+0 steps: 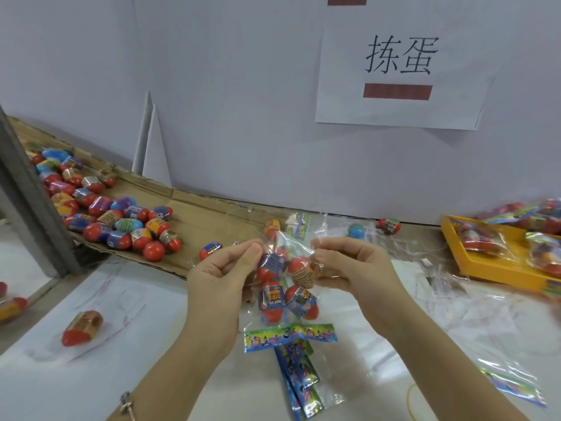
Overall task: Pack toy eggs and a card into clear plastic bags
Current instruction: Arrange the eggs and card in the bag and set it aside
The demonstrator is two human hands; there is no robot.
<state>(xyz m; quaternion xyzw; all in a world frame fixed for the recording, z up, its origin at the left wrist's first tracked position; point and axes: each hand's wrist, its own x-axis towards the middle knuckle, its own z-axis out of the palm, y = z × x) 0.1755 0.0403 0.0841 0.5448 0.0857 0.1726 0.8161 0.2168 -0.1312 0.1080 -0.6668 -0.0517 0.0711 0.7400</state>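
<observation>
The left hand and the right hand pinch opposite sides of the mouth of the bag. It hangs long-axis down between them, eggs inside, the card at its lower end, perhaps underneath.

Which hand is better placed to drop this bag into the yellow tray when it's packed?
Right, probably. The yellow tray sits on the right hand's side of the table, and that hand pinches the top of the bag. The left hand would have to cross over.
</observation>
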